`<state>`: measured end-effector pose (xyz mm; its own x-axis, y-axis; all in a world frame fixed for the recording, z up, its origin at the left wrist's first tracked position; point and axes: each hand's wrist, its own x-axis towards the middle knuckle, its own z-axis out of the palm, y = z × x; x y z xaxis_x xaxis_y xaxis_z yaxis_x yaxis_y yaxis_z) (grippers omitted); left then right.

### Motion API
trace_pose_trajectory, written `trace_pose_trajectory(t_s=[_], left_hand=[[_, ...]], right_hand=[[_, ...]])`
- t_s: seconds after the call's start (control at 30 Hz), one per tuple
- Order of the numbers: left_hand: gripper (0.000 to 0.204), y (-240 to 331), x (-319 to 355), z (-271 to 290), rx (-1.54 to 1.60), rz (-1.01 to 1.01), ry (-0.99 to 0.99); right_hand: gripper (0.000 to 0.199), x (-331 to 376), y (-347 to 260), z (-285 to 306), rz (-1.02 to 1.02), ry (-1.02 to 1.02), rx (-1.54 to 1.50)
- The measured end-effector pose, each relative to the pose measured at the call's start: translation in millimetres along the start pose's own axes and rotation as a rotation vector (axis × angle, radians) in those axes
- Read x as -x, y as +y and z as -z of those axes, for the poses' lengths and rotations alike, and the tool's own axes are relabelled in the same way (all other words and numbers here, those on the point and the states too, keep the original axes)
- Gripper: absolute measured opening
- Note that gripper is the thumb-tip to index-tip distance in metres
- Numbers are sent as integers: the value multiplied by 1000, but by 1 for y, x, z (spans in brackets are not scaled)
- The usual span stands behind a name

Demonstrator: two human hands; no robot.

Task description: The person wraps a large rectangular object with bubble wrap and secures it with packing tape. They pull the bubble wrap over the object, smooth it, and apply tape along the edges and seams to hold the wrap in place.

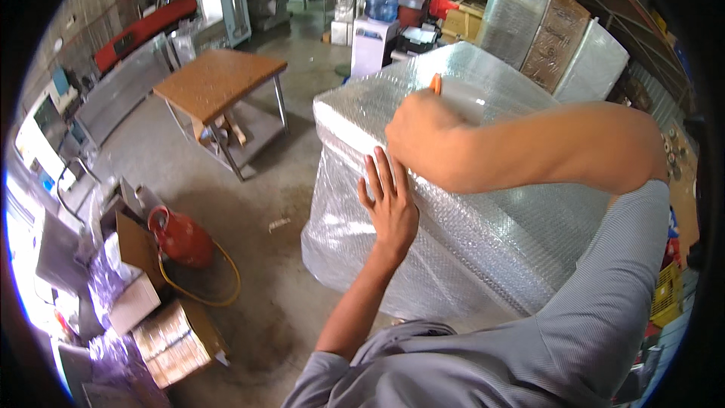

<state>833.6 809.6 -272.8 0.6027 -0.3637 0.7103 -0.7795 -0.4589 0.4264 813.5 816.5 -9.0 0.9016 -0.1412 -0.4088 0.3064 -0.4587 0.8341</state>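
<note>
Fingers (384,171) spread, left hand (394,213) rests on bubble wrap (453,238); right hand (427,127) curls tightly around an orange tool (436,83).

Bubble wrap (483,234) was clear-silver, dotted all over with small round bubbles. Held tool (436,84) showed orange. Shirt (615,264) was grey, fine ribbed pattern. Gas cylinder (185,240) was red, hose (239,279) yellow. Tabletop (219,81) was orange-brown. Water bottle (383,0) was blue, dispenser (368,49) white, crate (664,295) yellow. Floor (264,196) was grey, blotched darker.
</note>
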Motion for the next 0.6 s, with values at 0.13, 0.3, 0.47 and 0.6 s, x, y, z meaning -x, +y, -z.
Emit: trace_pose_trajectory(t_s=[0.13, 0.3, 0.47, 0.6], left_hand=[[65, -4, 1, 1, 29, -25, -66], [67, -11, -3, 7, 109, -85, -184], [74, -2, -8, 14, 143, -114, -109], [76, -4, -5, 12, 161, -113, -58]], right_hand=[[23, -11, -11, -1, -40, -43, 19], [52, -45, -26, -7, -171, -128, -199], [42, -40, -20, -19, -280, -104, -274], [44, -13, -13, -20, -338, -110, -253]])
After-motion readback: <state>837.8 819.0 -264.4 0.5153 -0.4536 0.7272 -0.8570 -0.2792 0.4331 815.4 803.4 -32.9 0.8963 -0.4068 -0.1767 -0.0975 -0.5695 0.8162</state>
